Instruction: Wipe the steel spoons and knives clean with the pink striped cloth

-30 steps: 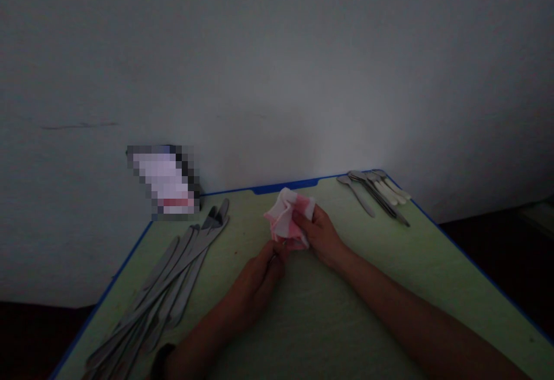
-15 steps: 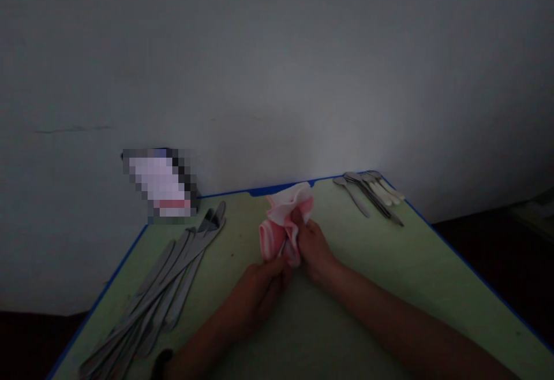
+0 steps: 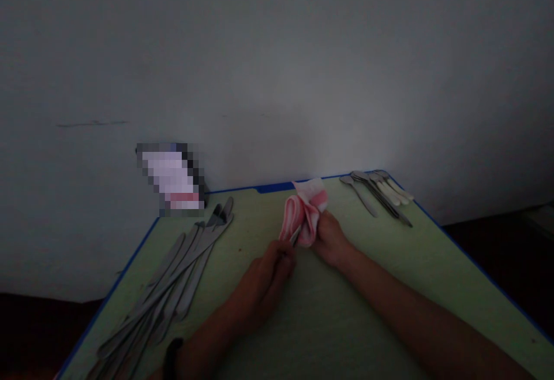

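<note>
A pink-and-white cloth (image 3: pixel 308 218) is bunched in my right hand (image 3: pixel 332 240), whose fingers are closed and partly behind the fabric. My left hand (image 3: pixel 269 279) is closed around the near end of a thin piece of metal cutlery (image 3: pixel 295 235). Its far end disappears into the cloth folds, so I cannot tell its kind. Both hands are close together above the middle of the green table (image 3: pixel 346 322).
Several table knives (image 3: pixel 173 285) lie in an overlapping pile on the left. Several spoons (image 3: pixel 374 192), some with pale handles, lie at the back right. A blurred-out phone-like device (image 3: pixel 173 178) leans on the wall (image 3: pixel 277 68) at the back left.
Both hands and the cloth sit slightly further right and higher in view. The cloth has shifted its folds around the metal piece. The whole scene has shifted a little right with the camera.
</note>
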### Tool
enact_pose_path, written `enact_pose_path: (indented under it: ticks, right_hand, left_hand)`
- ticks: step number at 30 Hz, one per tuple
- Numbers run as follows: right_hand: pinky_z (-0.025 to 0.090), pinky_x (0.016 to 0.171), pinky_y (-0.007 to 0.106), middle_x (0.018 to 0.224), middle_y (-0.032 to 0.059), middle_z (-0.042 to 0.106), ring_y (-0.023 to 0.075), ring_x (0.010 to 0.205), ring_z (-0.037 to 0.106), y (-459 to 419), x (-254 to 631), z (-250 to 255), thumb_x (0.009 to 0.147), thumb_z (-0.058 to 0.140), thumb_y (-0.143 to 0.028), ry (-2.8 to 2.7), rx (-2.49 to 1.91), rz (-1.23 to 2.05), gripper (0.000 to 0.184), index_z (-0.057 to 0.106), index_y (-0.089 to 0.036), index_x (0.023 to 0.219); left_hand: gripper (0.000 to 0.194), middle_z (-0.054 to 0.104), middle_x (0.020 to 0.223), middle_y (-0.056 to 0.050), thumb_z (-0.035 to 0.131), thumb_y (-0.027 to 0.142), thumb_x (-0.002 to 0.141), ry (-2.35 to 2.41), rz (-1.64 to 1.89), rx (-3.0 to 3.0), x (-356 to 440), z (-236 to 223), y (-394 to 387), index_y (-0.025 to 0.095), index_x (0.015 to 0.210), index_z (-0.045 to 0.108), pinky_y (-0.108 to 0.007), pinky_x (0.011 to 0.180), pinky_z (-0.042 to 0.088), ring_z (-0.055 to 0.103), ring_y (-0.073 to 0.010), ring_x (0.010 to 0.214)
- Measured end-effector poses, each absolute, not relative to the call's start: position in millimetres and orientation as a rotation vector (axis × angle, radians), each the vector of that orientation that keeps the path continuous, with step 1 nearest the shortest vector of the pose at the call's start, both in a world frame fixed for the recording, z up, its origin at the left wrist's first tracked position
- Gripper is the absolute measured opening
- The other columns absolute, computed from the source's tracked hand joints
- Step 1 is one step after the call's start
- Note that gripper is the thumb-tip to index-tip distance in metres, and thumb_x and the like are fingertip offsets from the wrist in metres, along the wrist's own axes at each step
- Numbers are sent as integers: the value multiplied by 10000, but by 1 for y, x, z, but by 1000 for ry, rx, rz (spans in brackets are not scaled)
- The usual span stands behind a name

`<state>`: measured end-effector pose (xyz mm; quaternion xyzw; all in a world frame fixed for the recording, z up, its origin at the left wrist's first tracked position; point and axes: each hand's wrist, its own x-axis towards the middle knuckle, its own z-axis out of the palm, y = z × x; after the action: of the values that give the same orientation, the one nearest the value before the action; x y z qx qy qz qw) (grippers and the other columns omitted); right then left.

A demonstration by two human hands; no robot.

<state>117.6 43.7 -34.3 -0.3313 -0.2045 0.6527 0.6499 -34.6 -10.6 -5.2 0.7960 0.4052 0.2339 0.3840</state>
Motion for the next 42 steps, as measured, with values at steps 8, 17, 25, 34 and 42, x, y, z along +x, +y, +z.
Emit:
enact_pose_path:
  ticks: [8,17,25,34,42]
  right_hand:
    - [501,659,321,733,23,660,163,630,600,51,136,-35,675,504,-110,-343,-603,1715,207,577,-140,867]
    - [473,636,293,781,43,666,166,676,604,47,129,-27,713,533,-594,-398,-726,1543,469,602,-166,890]
    - [384,511,227,615,-19,591,101,517,503,41,126,-25,635,660,-475,-413,-864,1442,335,568,-170,742]
    - [368,494,233,560,-13,554,106,485,472,28,110,-25,690,555,-567,-695,-929,1497,398,556,-169,683]
    - [363,566,236,697,12,605,132,598,509,36,132,-26,816,456,-467,-1317,-1202,906,343,623,-170,860]
  left_hand:
    - [47,380,622,72,295,266,924,1059,954,1736,-33,-24,0,226,943,311,-185,485,298,345,-93,523]
    - [62,392,616,74,357,264,907,1078,822,1822,-37,-26,-5,220,926,317,-194,497,293,359,-88,519]
    - [70,468,655,51,333,258,915,931,700,1870,-33,-19,-11,212,901,282,-211,535,351,425,-94,557]
    - [298,521,693,47,610,338,759,1204,762,1751,-31,-22,2,204,895,382,-210,526,379,492,-107,581]
    - [146,446,626,59,471,321,841,1274,752,1866,-29,-16,-1,189,804,422,-205,501,339,436,-94,545]
